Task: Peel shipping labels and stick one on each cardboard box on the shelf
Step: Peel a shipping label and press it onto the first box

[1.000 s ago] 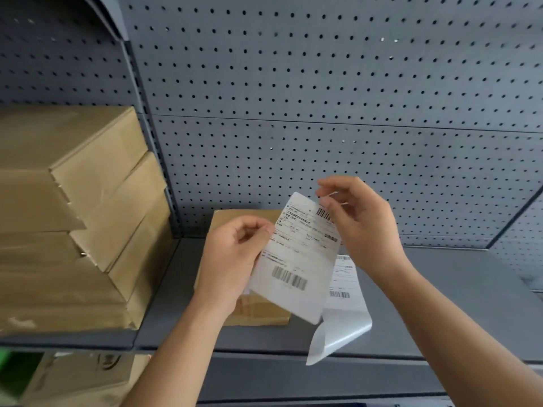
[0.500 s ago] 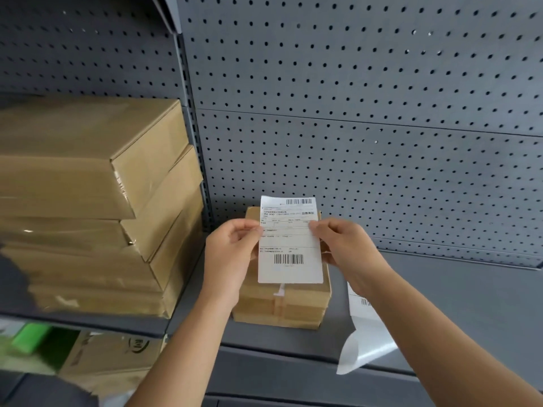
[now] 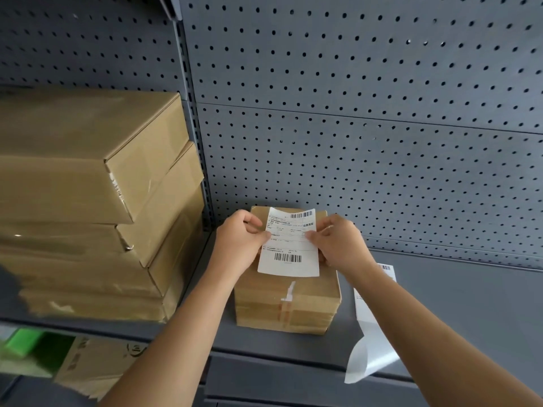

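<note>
- A stack of large brown cardboard boxes (image 3: pixel 88 201) fills the left bay of the grey metal shelf (image 3: pixel 470 304). No label shows on the faces in view.
- Below that bay, on a lower level, are a blurred green object (image 3: pixel 23 342) and a printed cardboard carton (image 3: pixel 97 365).
- A grey perforated metal back panel (image 3: pixel 352 113) runs behind everything.
- The left hand (image 3: pixel 238 245) pinches the left edge of a white shipping label (image 3: pixel 289 245) between the thumb and curled fingers.
- The label, printed with barcodes at top and bottom, is stretched flat between both hands. It sits over the top face of a small brown cardboard box (image 3: pixel 288 304). Whether it already touches the cardboard cannot be told.
- The small box stands on the shelf just right of the big stack and close to the back panel, with a strip of clear tape down its front.
- The right hand (image 3: pixel 338 245) pinches the label's right edge, thumb on the printed side.
- A white strip of labels (image 3: pixel 370 348) lies on the shelf just right of the small box, partly hidden by the right forearm. Its glossy end curls over the shelf's front edge.
</note>
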`<state>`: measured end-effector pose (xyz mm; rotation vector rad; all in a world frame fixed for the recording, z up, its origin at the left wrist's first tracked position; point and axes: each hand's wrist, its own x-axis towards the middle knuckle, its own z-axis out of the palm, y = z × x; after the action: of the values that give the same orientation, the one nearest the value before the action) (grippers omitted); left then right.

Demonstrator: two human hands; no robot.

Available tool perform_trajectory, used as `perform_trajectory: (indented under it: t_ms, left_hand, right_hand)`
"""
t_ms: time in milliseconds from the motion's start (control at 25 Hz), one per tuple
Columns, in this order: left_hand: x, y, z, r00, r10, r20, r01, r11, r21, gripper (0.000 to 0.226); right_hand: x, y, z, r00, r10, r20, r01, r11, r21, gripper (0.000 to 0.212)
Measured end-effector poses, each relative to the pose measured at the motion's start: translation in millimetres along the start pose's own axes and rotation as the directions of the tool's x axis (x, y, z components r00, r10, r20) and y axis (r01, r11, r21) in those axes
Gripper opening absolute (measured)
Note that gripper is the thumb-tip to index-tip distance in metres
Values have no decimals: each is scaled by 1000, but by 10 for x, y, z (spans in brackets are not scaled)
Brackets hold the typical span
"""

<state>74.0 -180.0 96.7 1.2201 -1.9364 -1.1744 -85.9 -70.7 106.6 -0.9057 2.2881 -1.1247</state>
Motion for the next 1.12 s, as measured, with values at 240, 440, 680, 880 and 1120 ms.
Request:
perform_trajectory:
  t_ms: [240, 440, 680, 880, 1120]
  left_hand:
    - [11, 2, 39, 999, -14, 29, 9, 988, 152, 25]
    - [42, 57, 85, 999, 4, 37, -16, 942, 335, 25]
    - [21, 85, 122, 992, 105, 76, -130, 840, 526, 34]
    - [37, -40, 153, 836, 436, 334, -548, 626, 554, 53]
    - [157, -163, 214, 825, 274, 494, -555, 559, 616, 58]
  right_hand:
    - [35, 8, 38, 1000, -26, 8, 27, 990, -137, 24]
    - [6, -14, 106, 996, -90, -4, 84, 947, -309, 22]
    - [-61, -22, 108, 981, -196, 0, 160, 804, -573, 22]
    - [-39, 93, 244, 845, -528, 86, 466, 648, -602, 37]
    - [51, 213, 372, 868, -419, 267, 486, 605, -631, 81]
